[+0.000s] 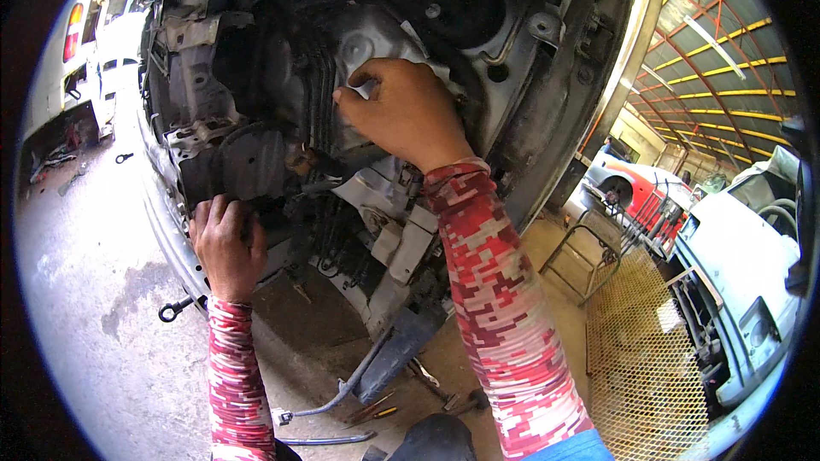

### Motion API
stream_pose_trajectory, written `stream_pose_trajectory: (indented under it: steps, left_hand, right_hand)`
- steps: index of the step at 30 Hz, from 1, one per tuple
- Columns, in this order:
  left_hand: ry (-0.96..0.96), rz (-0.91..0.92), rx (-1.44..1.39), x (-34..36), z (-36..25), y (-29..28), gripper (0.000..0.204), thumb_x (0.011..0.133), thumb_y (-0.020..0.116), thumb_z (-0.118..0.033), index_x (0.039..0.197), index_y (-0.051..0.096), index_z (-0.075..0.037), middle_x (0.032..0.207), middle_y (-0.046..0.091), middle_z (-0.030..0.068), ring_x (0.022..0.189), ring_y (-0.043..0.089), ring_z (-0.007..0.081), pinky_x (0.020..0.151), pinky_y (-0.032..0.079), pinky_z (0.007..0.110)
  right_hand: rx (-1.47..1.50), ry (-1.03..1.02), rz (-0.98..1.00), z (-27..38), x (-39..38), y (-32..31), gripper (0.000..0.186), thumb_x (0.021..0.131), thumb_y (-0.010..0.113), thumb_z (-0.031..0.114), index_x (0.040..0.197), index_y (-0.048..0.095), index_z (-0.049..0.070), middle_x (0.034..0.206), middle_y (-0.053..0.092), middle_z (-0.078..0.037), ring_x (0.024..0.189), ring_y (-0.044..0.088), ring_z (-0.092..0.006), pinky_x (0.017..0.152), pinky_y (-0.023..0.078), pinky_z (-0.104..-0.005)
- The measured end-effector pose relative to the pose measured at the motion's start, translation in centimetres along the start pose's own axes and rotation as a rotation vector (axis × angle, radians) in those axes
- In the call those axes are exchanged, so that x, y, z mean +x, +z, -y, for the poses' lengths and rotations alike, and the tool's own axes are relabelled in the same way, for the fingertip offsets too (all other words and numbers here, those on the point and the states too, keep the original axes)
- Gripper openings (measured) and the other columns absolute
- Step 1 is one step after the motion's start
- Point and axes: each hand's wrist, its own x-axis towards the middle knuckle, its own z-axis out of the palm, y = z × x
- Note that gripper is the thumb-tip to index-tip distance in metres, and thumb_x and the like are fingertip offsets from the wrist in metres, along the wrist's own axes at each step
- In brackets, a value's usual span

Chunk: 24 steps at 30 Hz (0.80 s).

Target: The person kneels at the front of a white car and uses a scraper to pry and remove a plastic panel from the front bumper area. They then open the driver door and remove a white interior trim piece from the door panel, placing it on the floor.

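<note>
A stripped car engine bay (354, 43) fills the upper middle, with bare grey metal and dark parts showing. My right hand (410, 115) is inside it, thumb and forefinger curled toward each other beside a bundle of dark hoses (320, 102). Whatever those fingertips may hold is too small to make out. Lower on the left, my left hand (226, 243) has its fingers curled over the front frame edge of the car, against a dark panel (235, 166). A brownish connector or fitting (299, 160) sits between the two hands. Both forearms wear red-and-white pixel-pattern sleeves.
Below the bay, a grey tube (342, 388), a yellow-handled tool (386, 412) and other tools lie on the floor. A tow eye (175, 309) sticks out by the front frame. Yellow mesh (649, 358), a metal stand (581, 260) and a pale vehicle body part (743, 265) stand right.
</note>
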Motion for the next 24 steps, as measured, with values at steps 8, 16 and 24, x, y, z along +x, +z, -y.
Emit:
stream_pose_trajectory:
  steps: [8,16,24]
  left_hand:
    - [-0.017,0.01,-0.01,0.11,-0.2,-0.25,0.016,0.077,0.07,-0.013,0.09,0.065,-0.005,0.096,0.06,0.0115,0.098,0.055,0.0336,0.086,0.042,0.045]
    - [-0.026,0.002,-0.006,0.13,-0.24,-0.27,0.015,0.077,0.069,-0.014,0.089,0.065,-0.005,0.097,0.06,0.0113,0.098,0.055,0.0338,0.085,0.042,0.045]
    - [0.01,0.005,0.019,-0.21,0.14,0.06,0.016,0.083,0.067,-0.013,0.094,0.064,-0.002,0.104,0.062,0.0141,0.103,0.056,0.0359,0.089,0.043,0.047]
  right_hand:
    - [0.121,-0.009,0.042,-0.04,0.21,-0.29,0.031,0.088,0.073,0.03,0.099,0.076,0.001,0.07,0.069,-0.008,0.061,0.064,-0.0159,0.061,0.05,-0.0318]
    - [0.221,0.016,0.058,-0.11,0.36,-0.26,0.03,0.09,0.073,0.027,0.099,0.075,-0.001,0.075,0.072,-0.007,0.064,0.065,-0.0135,0.062,0.05,-0.0296]
    - [0.214,0.015,0.025,-0.2,0.37,-0.41,0.03,0.087,0.074,0.029,0.095,0.076,0.0,0.066,0.07,-0.011,0.062,0.068,-0.0172,0.063,0.051,-0.0318]
